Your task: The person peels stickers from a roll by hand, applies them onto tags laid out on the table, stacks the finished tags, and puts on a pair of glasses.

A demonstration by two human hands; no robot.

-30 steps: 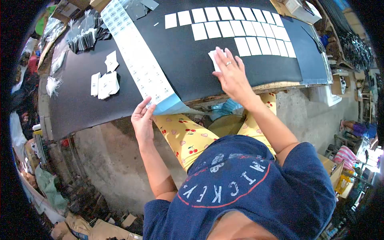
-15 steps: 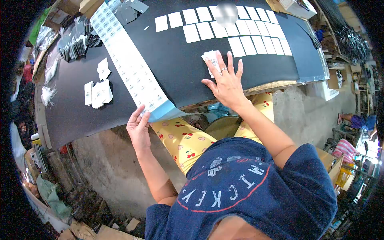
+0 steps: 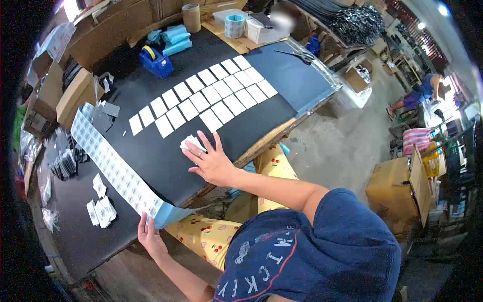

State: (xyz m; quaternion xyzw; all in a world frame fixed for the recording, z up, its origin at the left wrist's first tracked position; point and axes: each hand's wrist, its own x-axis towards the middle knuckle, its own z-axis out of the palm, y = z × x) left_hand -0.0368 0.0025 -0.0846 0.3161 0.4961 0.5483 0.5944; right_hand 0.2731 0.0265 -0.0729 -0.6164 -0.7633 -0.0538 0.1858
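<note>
Strip (image 3: pixel 114 170): lying left of the cards (image 3: pixel 199 102), with blue backing (image 3: pixel 172 216) curled at the table's front edge. Probably very light, flexible, easy to crease; better to take by its side borders.
Left hand (image 3: pixel 152 240): at the strip's end, nearer to the body than the cards; fingertips close to the corner, but cannot tell if pinching or only resting.
Right hand (image 3: pixel 214 163): fingers spread, not grasping, laid over the pile (image 3: pixel 188 145), on the body side of the cards.
Pile: likely thin, rather stiff, prone to slide apart; best pressed flat or taken by opposite edges.
Table (image 3: pixel 156 163): dark surface showing between cards and strip, enough for low sliding.
</note>
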